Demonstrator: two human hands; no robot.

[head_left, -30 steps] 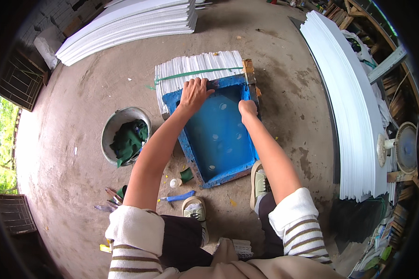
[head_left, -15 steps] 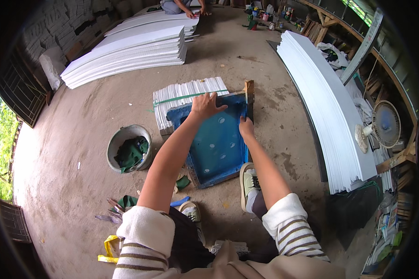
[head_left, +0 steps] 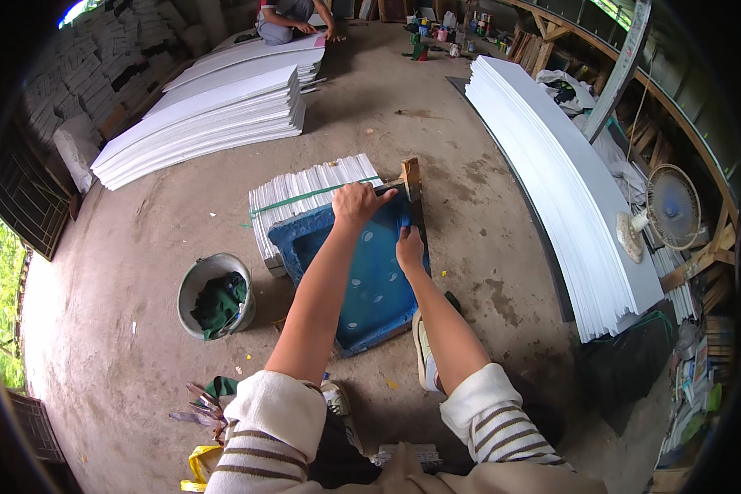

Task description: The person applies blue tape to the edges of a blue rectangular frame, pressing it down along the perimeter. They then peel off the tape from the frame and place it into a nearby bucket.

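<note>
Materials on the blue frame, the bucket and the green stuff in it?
Blue frame: probably wood, paint-coated; rim looks rough, blotchy.
Bucket: metal or plastic, can't tell; dull grey, mottled wall.
Green stuff: likely fabric, matte; soft crumpled folds.

Both bare forearms (head_left: pixel 315 305) reach forward, the left grip (head_left: pixel 356 204) higher with thumb spread, the right grip (head_left: pixel 410 249) curled.

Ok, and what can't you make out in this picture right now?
All in the head view:
Frame: its underside faces away, and the left forearm covers part of its inside.
Bucket: its bottom is hidden by the green cloth.
Co-worker: the head is cut off by the top edge.
Far containers: too small and blurred to tell what they hold.
</note>
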